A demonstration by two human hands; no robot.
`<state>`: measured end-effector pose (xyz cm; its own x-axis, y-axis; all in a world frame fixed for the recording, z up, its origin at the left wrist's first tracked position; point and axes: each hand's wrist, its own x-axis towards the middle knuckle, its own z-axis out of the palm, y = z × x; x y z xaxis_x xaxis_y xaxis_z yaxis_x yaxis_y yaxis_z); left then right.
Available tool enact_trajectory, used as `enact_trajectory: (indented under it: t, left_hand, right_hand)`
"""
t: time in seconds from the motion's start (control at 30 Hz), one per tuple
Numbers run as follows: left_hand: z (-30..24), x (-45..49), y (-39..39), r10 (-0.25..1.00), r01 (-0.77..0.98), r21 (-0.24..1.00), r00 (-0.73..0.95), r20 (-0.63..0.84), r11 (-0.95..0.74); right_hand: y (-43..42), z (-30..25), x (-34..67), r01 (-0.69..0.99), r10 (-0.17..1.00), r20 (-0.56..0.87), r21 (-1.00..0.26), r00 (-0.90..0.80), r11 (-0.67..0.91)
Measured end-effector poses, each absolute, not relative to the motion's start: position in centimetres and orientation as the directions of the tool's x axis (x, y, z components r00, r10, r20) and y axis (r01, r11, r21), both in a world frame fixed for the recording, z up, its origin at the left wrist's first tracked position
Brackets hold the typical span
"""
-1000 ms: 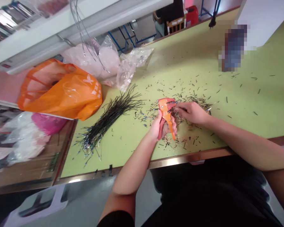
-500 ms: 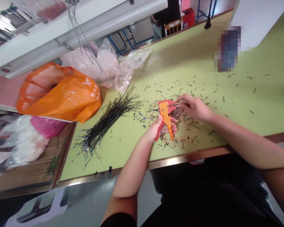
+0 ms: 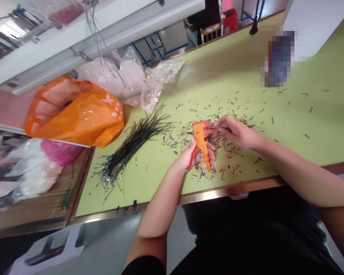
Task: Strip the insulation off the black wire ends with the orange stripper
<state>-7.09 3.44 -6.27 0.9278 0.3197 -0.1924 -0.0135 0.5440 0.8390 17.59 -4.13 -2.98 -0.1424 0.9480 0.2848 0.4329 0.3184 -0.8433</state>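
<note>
Wrapped round the handles of an orange and red wire stripper (image 3: 200, 138) is my left hand (image 3: 189, 153), its fingers partly hidden behind the tool. My right hand (image 3: 235, 133) is pinched close to the stripper's jaws, on their right side. A thin dark wire (image 3: 213, 127) runs from those fingertips to the jaws; its far end is too small to make out. Under both hands lies a scatter of cut wire bits (image 3: 226, 146). To the left rests a thick bundle of black wires (image 3: 132, 147), with blue and silvery ends toward the front.
An orange bag (image 3: 83, 116) and clear plastic bags (image 3: 129, 76) lie at the back left of the green table (image 3: 289, 126). A white shelf (image 3: 109, 42) with hanging grey cables overhangs there. A plug (image 3: 253, 28) hangs at the back; a person sits beyond.
My right hand has shifted slightly right, and more of the thin wire shows between its fingertips and the jaws. My left hand keeps its hold on the stripper. The view has moved slightly.
</note>
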Motion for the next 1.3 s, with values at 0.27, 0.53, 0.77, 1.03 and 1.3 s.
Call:
enact_trajectory:
  t: [0.27, 0.53, 0.77, 1.03, 1.3]
  left_hand:
    - [-6.9, -7.0, 3.0, 0.406, -0.046, 0.89, 0.9, -0.16, 0.453]
    - [-6.4, -7.0, 3.2, 0.388, -0.036, 0.879, 0.905, -0.173, 0.476]
    - [-6.0, -7.0, 3.2, 0.355, -0.019, 0.861, 0.915, -0.19, 0.508]
    - [-6.2, -7.0, 2.7, 0.383, 0.003, 0.873, 0.898, -0.217, 0.488]
    - [-6.0, -7.0, 2.6, 0.324, 0.012, 0.835, 0.919, -0.227, 0.55]
  right_hand:
    - [-4.4, -2.7, 16.9, 0.5, 0.985, 0.168, -0.851, -0.031, 0.161]
    - [-4.7, -2.5, 17.1, 0.551, 0.959, 0.268, -0.788, -0.096, 0.276]
    - [-4.7, -2.8, 17.1, 0.753, 0.936, 0.333, -0.585, -0.117, 0.302]
    - [-4.9, -2.4, 16.7, 0.838, 0.942, 0.313, -0.478, -0.116, 0.262]
    - [-5.3, -1.7, 16.9, 0.807, 0.931, 0.341, -0.51, -0.129, 0.298]
